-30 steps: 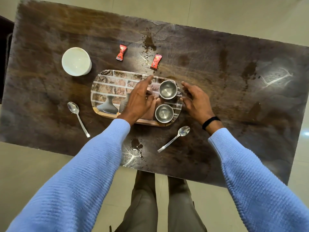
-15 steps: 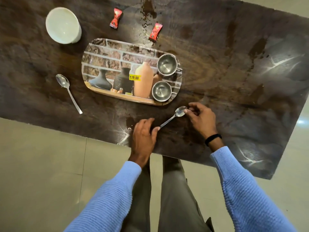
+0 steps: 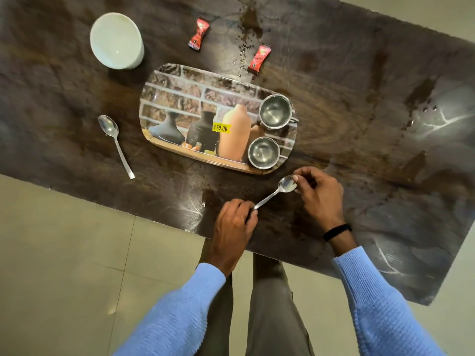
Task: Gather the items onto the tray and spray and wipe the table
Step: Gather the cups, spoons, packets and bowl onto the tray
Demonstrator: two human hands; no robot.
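Observation:
An oval printed tray (image 3: 180,98) lies on the dark table (image 3: 359,124) with two steel cups (image 3: 275,115) (image 3: 263,152) standing at its right end. Just in front of the tray a steel spoon (image 3: 279,190) is held at both ends: my left hand (image 3: 232,228) pinches the handle tip, and my right hand (image 3: 318,199) grips the bowl with fingertips. A second spoon (image 3: 114,142) lies left of the tray. A white bowl (image 3: 117,41) stands at the back left. Two red candy wrappers (image 3: 198,34) (image 3: 259,59) lie behind the tray.
Dark spill stains and crumbs (image 3: 250,20) mark the table behind the tray, with more stains (image 3: 421,91) to the right and a small patch (image 3: 209,196) near the front edge. The table edge runs diagonally above a tiled floor (image 3: 64,253). My legs stand below it.
Both hands left the cups on the tray and came back to the near spoon. My left hand now closes on its handle and my right on its bowl.

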